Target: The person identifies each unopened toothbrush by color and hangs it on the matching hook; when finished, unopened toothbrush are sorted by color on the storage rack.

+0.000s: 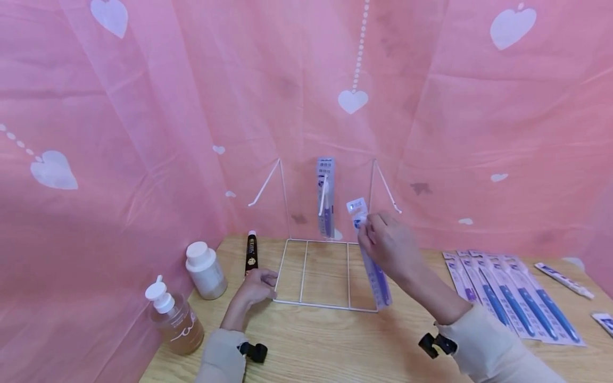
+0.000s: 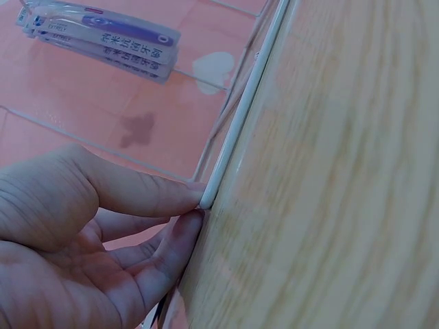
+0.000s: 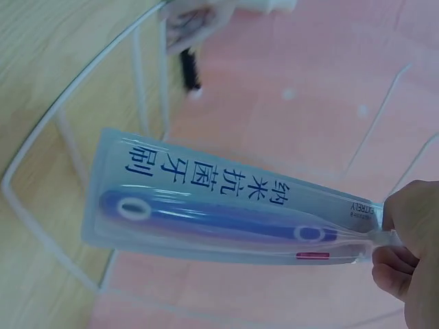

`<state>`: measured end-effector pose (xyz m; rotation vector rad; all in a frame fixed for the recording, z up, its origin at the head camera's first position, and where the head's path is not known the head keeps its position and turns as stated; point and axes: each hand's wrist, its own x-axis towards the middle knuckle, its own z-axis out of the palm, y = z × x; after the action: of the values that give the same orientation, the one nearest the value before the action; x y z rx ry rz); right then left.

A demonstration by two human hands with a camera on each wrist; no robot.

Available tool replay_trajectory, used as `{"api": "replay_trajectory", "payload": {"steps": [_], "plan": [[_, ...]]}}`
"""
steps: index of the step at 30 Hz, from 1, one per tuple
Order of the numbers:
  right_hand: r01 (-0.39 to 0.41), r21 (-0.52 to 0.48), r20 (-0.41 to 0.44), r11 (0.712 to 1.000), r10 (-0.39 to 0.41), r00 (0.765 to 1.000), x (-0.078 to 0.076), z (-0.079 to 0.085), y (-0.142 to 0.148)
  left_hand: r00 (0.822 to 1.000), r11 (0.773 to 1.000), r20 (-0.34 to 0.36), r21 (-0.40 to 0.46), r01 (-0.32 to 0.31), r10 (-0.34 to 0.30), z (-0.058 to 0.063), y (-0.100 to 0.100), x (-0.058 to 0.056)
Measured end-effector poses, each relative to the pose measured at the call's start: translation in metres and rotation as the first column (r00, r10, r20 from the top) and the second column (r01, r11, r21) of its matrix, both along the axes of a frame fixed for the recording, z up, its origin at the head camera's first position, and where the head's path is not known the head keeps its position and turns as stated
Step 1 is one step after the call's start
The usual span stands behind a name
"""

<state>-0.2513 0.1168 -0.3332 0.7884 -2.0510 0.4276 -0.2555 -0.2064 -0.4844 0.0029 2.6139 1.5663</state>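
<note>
Rack (image 2: 241, 116): pinched at its base by the left hand (image 1: 256, 285); could be tipped if its right hook (image 1: 385, 182) is bumped.
Toothbrush pack (image 3: 206, 219): pinched by the right hand (image 1: 390, 242), beside the rack's right side; could be dropped if loosely held.

Head view looks forward, down; tilted, close wrist views seemingly share the rack (image 1: 348, 274).

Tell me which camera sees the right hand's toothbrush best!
The right wrist view: the toothbrush looks big and close. The head view shows it smaller, partly behind the right hand. In the left wrist view I can't spot it.
</note>
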Motion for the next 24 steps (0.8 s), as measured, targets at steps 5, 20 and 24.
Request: {"api": "replay_trajectory", "payload": {"steps": [5,20,24], "plan": [[-0.075,-0.002,-0.107,0.997,0.075,0.991,0.019,0.019,-0.017,1.000,1.000,-0.002,0.000,0.005,-0.005,0.001,-0.001,0.000],[-0.172,-0.015,-0.168,0.985,0.167,0.972,0.037,0.036,-0.049,1.000,1.000,-0.017,0.024,0.012,-0.012,0.002,-0.001,0.003],[-0.160,-0.003,-0.178,0.987,0.157,0.971,0.034,0.032,-0.053,1.000,0.999,-0.023,0.027,0.019,-0.019,0.003,0.000,0.003]]}}
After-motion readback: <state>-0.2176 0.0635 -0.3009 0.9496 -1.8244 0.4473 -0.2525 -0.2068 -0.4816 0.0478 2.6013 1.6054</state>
